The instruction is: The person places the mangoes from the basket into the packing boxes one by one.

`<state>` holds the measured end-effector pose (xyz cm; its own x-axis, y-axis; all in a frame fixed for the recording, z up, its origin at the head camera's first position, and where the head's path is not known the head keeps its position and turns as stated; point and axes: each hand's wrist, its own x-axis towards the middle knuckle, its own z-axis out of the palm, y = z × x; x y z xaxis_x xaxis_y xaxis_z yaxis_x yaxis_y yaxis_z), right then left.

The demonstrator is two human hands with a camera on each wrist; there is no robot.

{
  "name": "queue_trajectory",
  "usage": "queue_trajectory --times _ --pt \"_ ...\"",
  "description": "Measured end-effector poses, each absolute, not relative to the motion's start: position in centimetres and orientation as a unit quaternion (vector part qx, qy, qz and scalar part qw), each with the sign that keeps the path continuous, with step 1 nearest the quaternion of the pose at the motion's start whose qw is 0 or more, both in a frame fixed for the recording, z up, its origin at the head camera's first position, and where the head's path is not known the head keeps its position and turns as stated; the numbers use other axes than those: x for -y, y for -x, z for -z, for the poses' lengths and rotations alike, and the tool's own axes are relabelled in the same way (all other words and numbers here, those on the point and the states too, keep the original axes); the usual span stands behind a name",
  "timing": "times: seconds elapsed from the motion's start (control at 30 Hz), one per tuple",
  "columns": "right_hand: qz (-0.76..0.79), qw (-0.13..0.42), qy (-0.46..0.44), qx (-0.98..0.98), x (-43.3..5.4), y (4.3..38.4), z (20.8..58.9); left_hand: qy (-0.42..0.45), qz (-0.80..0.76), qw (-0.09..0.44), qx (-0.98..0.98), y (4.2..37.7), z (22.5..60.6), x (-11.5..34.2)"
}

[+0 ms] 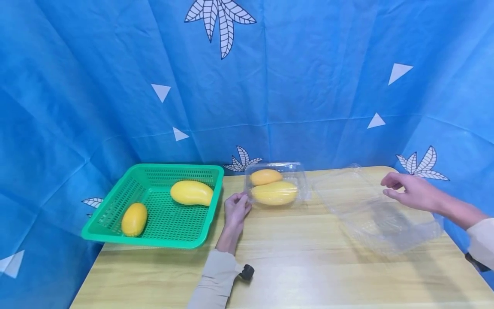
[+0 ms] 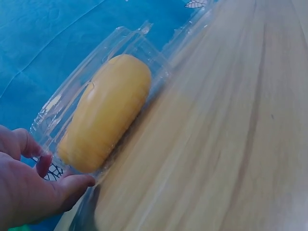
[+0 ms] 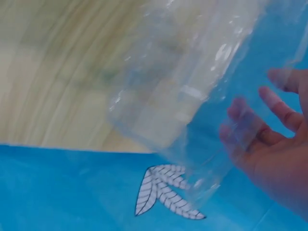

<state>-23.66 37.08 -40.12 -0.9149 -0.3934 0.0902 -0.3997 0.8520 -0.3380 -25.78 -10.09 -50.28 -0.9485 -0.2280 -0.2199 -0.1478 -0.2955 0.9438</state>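
Left of the pinch, a green basket [image 1: 170, 225] holds yellow fruits [image 1: 134, 219]. The left hand [image 1: 236, 210] pinches the corner of a clear container [image 1: 302, 182], more fruits just right of its fingers; a light hold should spare the plastic. Farther right, the right hand [image 1: 414, 191] spreads loosely by second clear packaging [image 1: 418, 236], contact unclear to me. Beneath: wooden table [image 1: 285, 266]; beyond: blue cloth [image 1: 308, 77].

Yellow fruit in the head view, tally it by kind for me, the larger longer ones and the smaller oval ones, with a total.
Larger longer fruits: 2, one in the green basket, one in the clear box
Smaller oval fruits: 2, one in the basket, one in the box
Total: 4
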Motion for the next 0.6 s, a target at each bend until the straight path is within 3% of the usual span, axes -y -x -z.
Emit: queue_trajectory --times 0.17,0.6 --pt "-0.138 0.021 -0.197 0.97 -39.1 24.2 40.9 -0.174 0.795 0.038 0.579 26.0 50.0 9.7" --pt "-0.153 -0.052 -0.097 0.982 -42.4 22.6 41.9 -0.189 0.798 0.074 0.567 26.1 49.8 8.9"
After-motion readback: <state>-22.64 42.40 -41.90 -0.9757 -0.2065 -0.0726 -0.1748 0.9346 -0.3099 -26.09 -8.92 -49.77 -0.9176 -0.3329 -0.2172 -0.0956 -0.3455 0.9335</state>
